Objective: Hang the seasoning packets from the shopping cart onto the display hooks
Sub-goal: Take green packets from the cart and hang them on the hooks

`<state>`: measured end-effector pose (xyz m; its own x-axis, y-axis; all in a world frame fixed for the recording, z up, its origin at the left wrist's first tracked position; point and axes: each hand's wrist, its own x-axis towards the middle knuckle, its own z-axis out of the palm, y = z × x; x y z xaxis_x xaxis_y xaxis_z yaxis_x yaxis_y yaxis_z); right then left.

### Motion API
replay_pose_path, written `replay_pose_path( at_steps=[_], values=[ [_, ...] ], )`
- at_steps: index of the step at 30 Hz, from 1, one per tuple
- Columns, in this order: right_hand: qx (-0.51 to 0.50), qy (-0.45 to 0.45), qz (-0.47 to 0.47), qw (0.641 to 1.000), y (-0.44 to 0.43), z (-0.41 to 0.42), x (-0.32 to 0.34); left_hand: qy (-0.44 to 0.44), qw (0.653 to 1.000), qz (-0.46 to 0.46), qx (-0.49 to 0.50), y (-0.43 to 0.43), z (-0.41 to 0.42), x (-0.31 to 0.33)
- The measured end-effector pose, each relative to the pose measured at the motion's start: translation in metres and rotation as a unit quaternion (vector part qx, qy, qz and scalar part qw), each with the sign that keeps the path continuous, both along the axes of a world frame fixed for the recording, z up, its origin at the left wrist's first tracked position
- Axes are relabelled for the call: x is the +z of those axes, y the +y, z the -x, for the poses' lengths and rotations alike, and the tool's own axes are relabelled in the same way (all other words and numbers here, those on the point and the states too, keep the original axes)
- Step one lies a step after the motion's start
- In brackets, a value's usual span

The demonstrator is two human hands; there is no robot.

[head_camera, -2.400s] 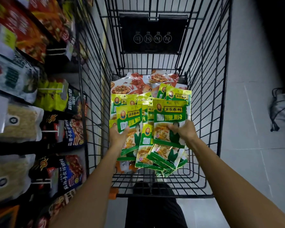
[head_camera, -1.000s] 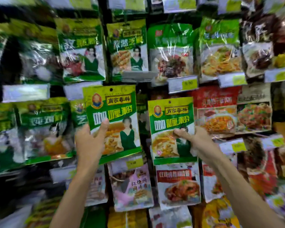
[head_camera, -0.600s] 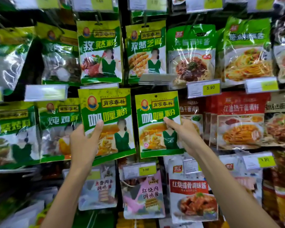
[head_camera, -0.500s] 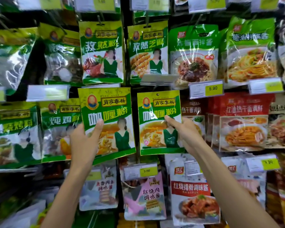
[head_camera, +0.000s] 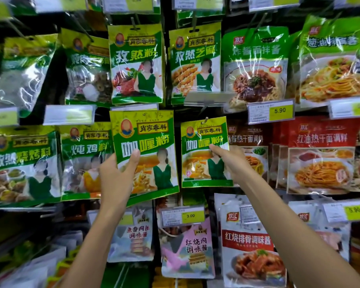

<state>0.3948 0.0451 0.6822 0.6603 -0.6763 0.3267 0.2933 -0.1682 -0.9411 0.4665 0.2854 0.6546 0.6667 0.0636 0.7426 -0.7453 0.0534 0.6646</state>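
Observation:
Two green and yellow curry powder packets are held up against the display wall. My left hand [head_camera: 117, 179] grips the nearer left curry packet [head_camera: 146, 142] by its lower left, thumb on the front. My right hand [head_camera: 227, 161] pinches the right curry packet [head_camera: 202, 156] at its right side. The tip of a metal display hook [head_camera: 205, 120] pokes through the hole at the top of this right packet. The shopping cart is out of view.
Hanging seasoning packets fill the wall: cumin packets [head_camera: 136, 63] above, red noodle sauce packets [head_camera: 320, 154] to the right, a stew packet [head_camera: 84, 159] to the left. Price tags [head_camera: 270, 111] jut out on hook ends. A clear tag holder [head_camera: 208, 98] sticks out just above the right packet.
I turned from the cart to the display wall with a packet in each hand. In the last half second the right packet moved up and onto the hook tip; the left packet stayed put.

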Motion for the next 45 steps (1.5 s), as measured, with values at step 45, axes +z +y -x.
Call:
replay_pose_path(
  at_steps=[45],
  values=[
    [0.061,-0.052,0.041,0.996,0.021,0.047,-0.03,-0.331,0.886,-0.065,0.318,-0.026,-0.006,0.045]
  ],
)
